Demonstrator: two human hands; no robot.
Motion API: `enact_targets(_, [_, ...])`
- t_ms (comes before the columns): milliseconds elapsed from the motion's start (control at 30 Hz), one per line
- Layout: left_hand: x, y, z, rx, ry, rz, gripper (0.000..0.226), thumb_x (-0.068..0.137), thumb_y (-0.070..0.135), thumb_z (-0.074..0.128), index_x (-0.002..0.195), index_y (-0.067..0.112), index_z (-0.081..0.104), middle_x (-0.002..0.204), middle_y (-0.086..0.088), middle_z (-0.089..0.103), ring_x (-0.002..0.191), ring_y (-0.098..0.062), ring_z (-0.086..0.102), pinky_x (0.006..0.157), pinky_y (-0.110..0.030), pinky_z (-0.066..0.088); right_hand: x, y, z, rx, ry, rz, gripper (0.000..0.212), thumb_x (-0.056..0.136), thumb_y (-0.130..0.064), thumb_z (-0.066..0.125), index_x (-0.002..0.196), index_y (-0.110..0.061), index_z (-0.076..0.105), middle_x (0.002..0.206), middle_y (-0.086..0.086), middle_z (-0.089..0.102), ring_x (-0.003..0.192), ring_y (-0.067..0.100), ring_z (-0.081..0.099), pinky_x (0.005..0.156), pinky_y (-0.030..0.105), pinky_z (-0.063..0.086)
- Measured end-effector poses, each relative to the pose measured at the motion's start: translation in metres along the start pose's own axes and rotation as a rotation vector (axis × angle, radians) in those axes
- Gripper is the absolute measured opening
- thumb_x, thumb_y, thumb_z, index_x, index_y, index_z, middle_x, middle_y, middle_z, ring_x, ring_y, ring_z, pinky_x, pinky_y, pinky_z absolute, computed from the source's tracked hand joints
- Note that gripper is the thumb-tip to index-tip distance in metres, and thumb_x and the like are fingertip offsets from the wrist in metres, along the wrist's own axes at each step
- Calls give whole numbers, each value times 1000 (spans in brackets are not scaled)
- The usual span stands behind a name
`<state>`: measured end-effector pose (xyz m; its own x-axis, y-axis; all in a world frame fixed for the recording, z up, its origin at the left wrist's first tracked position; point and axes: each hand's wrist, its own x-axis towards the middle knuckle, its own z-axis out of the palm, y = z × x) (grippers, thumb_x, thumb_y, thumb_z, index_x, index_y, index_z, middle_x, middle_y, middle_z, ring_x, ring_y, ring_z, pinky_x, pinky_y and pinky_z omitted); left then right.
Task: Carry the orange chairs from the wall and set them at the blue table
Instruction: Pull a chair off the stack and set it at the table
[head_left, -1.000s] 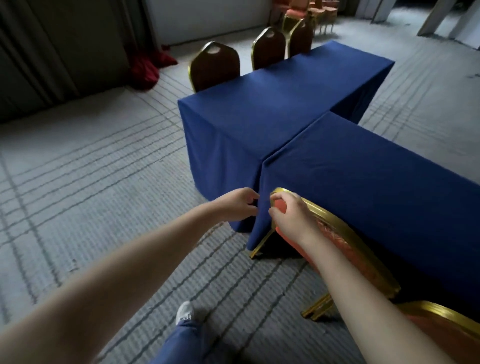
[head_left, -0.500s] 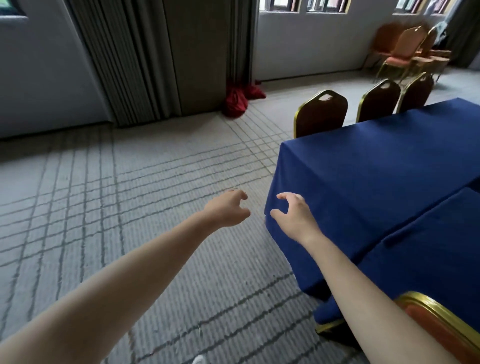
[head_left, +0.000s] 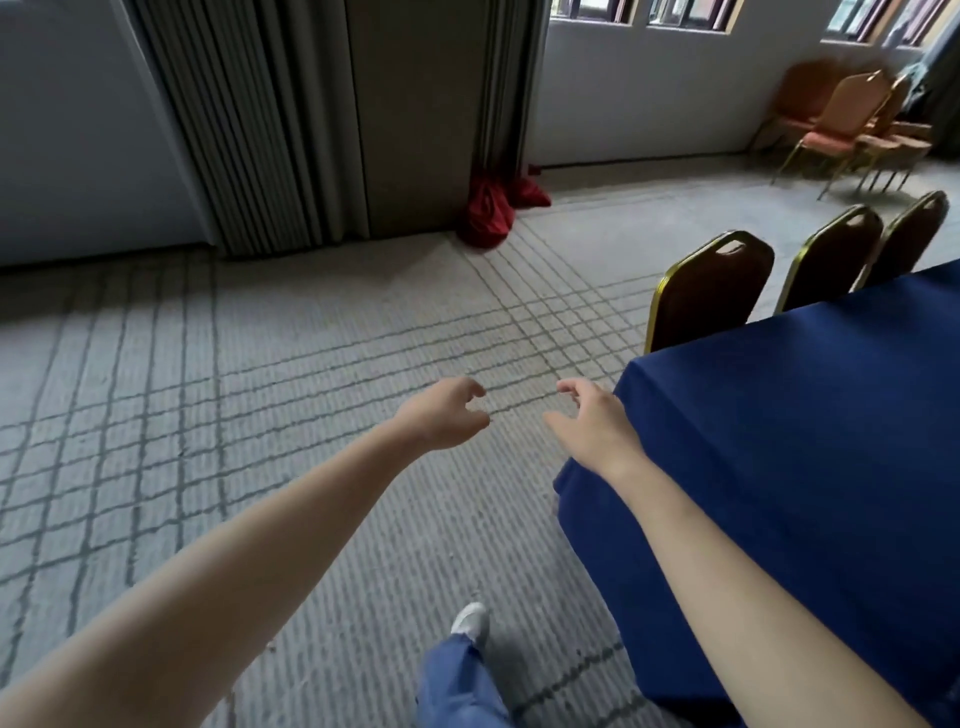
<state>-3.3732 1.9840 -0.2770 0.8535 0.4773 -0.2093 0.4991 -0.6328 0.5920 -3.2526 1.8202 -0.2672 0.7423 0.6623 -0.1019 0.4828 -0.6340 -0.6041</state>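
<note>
Both arms stretched forward over the carpet (head_left: 260, 364), both hands empty; left hand (head_left: 447, 413) fingers loosely curled with thumb apart, gripping nothing; right hand (head_left: 592, 423) same, fingers relaxed and half bent, thumb out, nothing in it, hanging just beside the near left corner of the blue table (head_left: 810, 415), contact with the cloth can't be told. The hands are near each other with a gap of bare carpet between them. Orange chairs (head_left: 841, 119) stand in a group at the far wall under the windows (head_left: 685, 10), top right, well apart from both hands and beyond the table; exact count unclear, they overlap and blur. Three chair backs with gold rims (head_left: 709, 291) line the far edge of the table, upright and pushed in close to the cloth, also well out of reach of either hand. Table is draped in blue cloth down to the floor and fills the right side. Red bag (head_left: 485, 213) lies on the floor at the foot of the grey curtain (head_left: 249, 119), far centre. Below, one leg in jeans (head_left: 457, 686) and a white shoe (head_left: 470, 621) on the carpet, just left of the table's near edge
</note>
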Motion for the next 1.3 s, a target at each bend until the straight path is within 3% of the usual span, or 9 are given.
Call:
enact_targets(67, [42, -6, -19, -17, 5, -8, 47, 87, 24, 58, 133, 13, 54, 131, -7, 59, 118, -22, 56, 102, -35, 44, 49, -6, 2, 13, 14, -1, 49, 91, -29, 59, 137, -19, 47, 142, 2, 47, 128, 21, 45, 99, 37, 45])
enact_targets(233, [158, -6, -73, -46, 96, -1, 39, 87, 25, 56, 125, 18, 60, 118, 0, 65, 107, -16, 62, 95, -36, 49, 175, -24, -15, 61, 72, -26, 43, 91, -26, 58, 133, -19, 52, 131, 1, 56, 113, 18, 55, 88, 35, 49])
enact_targets(367, [240, 4, -106, -58, 137, 40, 39, 87, 26, 54, 126, 19, 58, 116, 3, 64, 105, -14, 61, 94, -35, 50, 263, -33, -35, 68, 115, -2, 41, 91, -28, 58, 131, -20, 53, 130, 0, 58, 116, 19, 55, 91, 37, 49])
enact_targets(533, [354, 10, -131, -55, 90, 72, 39, 86, 24, 57, 124, 19, 59, 108, 4, 65, 100, -14, 62, 91, -34, 50, 366, -30, -55, 85, 167, 37, 34, 89, -24, 59, 122, -17, 59, 117, 2, 63, 106, 22, 59, 87, 35, 50])
enact_targets(700, [501, 22, -154, -28, 51, 143, 38, 87, 24, 57, 124, 19, 59, 111, 1, 65, 102, -15, 61, 92, -33, 49, 498, -8, -72, 82, 191, 87, 40, 87, -25, 63, 126, -16, 58, 122, 3, 61, 114, 22, 57, 91, 34, 48])
enact_targets(933, [722, 74, -190, 45, -65, 288, 38, 88, 27, 58, 126, 21, 57, 115, 3, 64, 105, -16, 61, 94, -32, 47, 669, 19, -129, 119, 334, 260, 39, 88, -26, 61, 125, -16, 58, 117, 3, 63, 108, 22, 58, 89, 32, 46])
enact_targets(1300, [987, 158, -161, 37, -228, 387, 48, 89, 24, 59, 135, 18, 48, 126, -3, 59, 110, -21, 59, 97, -35, 46, 874, 115, -206, 129, 388, 464, 43, 86, -33, 58, 127, -21, 55, 127, 4, 56, 120, 22, 50, 96, 38, 45])
